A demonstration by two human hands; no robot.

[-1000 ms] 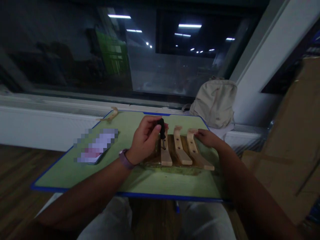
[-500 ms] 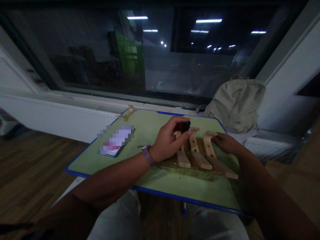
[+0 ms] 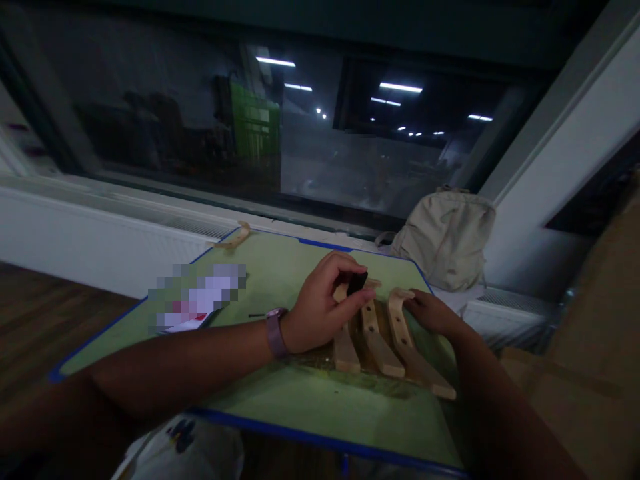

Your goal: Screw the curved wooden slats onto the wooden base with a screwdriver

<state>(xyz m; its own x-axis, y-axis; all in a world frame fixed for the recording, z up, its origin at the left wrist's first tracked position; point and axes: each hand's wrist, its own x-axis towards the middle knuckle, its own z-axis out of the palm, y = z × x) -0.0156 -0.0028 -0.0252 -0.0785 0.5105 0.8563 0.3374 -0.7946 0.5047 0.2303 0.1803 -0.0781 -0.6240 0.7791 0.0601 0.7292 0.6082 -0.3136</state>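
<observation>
Head view: the left hand [image 3: 320, 310] is closed around a black-handled screwdriver [image 3: 357, 283], pinching the handle between the thumb and curled fingers. Only the top of the handle shows. A second ago the tool stood upright with its thin shaft visible, tip down on the left strip [image 3: 345, 350]. Now the hand has dropped lower and rolled over it, so the shaft and tip are hidden behind the fingers, and I cannot tell whether the tip still meets the wood. The wrist, with its band [image 3: 275, 331], has sunk close to the desk [image 3: 280, 267].

The three pale wooden strips [image 3: 377, 337] lie side by side on a darker board [image 3: 361, 327], towards the right edge of the desk. The right hand [image 3: 433, 313] stays on the far, curved end of the right strip [image 3: 407, 340], fingers together on it. Whether they wrap round it is not clear. The board and strips lie as they did.

A flat blurred-out item [image 3: 197, 303] lies near the left edge, a small dark pin [image 3: 257, 315] just beside it, and a loose wooden piece [image 3: 233, 238] sits at the far left corner. A pale backpack [image 3: 445, 237] sits beyond the far right corner.
</observation>
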